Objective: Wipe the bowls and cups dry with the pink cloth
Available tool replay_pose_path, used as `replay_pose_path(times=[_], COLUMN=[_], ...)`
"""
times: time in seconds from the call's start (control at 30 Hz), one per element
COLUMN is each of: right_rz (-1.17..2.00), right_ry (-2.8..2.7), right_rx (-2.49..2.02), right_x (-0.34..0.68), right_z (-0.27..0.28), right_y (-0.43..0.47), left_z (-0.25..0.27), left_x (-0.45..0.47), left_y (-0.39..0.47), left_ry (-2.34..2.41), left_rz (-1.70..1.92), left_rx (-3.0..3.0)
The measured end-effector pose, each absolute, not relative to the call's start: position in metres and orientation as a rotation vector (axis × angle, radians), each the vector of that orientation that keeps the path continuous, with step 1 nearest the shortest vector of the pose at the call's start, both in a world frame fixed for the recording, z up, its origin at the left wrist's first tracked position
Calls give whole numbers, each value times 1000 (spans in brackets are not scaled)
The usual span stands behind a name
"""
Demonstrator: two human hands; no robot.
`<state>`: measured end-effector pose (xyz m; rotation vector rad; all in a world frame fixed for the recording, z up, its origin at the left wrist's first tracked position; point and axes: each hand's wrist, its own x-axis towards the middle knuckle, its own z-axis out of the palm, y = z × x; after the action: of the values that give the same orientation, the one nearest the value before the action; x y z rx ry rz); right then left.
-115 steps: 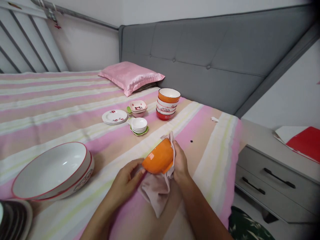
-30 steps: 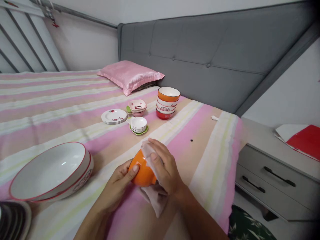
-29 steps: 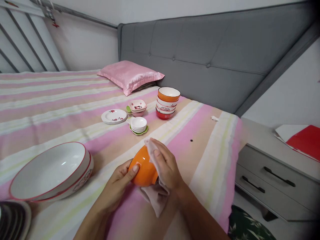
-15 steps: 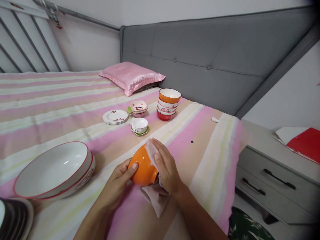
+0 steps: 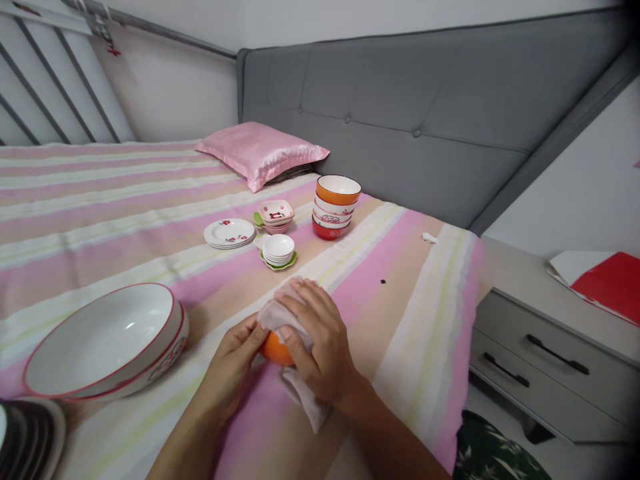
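Tilted on its side above the bed, an orange bowl (image 5: 276, 349) is held between both hands. My left hand (image 5: 239, 353) grips its left edge, thumb on the outer surface. My right hand (image 5: 320, 340) presses a pale pinkish-grey cloth (image 5: 286, 312) over the bowl, covering most of it; a corner of the cloth hangs below. Beyond the hands stand a stack of small white dishes (image 5: 279, 248) on a green leaf-shaped plate and a stack of bowls (image 5: 338, 193) with an orange one on top.
Large white bowls with red rims (image 5: 105, 340) sit at left, above a stack of dark dishes (image 5: 35, 437). White flowered plates (image 5: 229, 232) and pink square dishes (image 5: 277, 213) lie farther back. A pink pillow (image 5: 263, 153) rests by the grey headboard (image 5: 380, 100); a nightstand (image 5: 540, 360) stands right.
My right hand has slid the cloth leftward and over the bowl, which now shows much less orange. My left hand keeps its hold on the edge.
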<state>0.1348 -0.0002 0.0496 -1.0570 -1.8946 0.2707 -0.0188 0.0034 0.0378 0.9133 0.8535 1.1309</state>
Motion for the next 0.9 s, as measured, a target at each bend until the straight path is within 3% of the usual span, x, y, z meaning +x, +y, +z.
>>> replay_pose_path(times=[0.37, 0.63, 0.9], right_rz=[1273, 1381, 1464], right_ry=[-869, -668, -586], right_rx=[-949, -934, -869], right_x=[141, 140, 139], right_z=[6, 12, 19], right_y=[33, 32, 31], left_z=[37, 42, 41], left_x=[-24, -35, -39], left_y=[6, 4, 7], left_ry=[943, 773, 808], left_rz=[1109, 690, 642], left_rx=[935, 1275, 1303])
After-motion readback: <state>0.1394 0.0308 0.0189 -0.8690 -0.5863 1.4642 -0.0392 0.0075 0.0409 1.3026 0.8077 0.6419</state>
